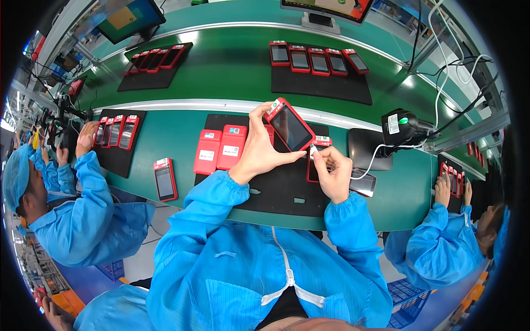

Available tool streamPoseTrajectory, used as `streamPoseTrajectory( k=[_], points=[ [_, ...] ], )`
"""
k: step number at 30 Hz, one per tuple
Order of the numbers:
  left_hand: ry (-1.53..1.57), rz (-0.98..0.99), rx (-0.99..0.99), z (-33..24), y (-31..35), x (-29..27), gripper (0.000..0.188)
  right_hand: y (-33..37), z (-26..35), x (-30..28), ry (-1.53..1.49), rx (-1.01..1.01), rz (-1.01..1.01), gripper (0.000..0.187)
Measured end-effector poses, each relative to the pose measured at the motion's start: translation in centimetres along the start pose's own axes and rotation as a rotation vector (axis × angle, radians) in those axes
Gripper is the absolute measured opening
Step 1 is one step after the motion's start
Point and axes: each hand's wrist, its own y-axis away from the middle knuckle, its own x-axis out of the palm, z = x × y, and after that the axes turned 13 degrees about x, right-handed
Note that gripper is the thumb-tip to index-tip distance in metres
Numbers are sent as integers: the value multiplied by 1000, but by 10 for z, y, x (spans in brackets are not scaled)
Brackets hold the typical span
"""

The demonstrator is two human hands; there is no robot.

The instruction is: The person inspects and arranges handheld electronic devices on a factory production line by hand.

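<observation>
My left hand [255, 144] grips a red handheld terminal [291, 128] with a dark screen, tilted above the black mat [276, 199]. The fingers and thumb clasp its left and lower edges. My right hand [333, 172] is closed in a pinch at the terminal's lower right corner, on a small white piece [313, 150] whose kind I cannot make out. Beneath the held terminal, another red terminal [313, 171] is partly hidden by my right hand. To the left, two red terminals [232, 144] lie back side up with white labels, beside my left wrist.
A single red terminal [165, 179] lies at left. A black scanner [406, 128] with a white cable [369, 165] stands at right, near a silver-edged device [364, 184]. Several terminals rest on far mats [323, 87]. Co-workers in blue sit left [91, 204] and right [444, 243].
</observation>
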Motion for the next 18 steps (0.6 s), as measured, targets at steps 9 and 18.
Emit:
streamPoseTrajectory(
  k=[9, 18],
  points=[
    [-45, -44, 69, 1, 4, -1, 120, 1, -3, -1, -81, 104, 93, 16],
    [-99, -40, 201, 5, 9, -9, 118, 1, -6, -2, -168, 256, 206, 18]
  ],
)
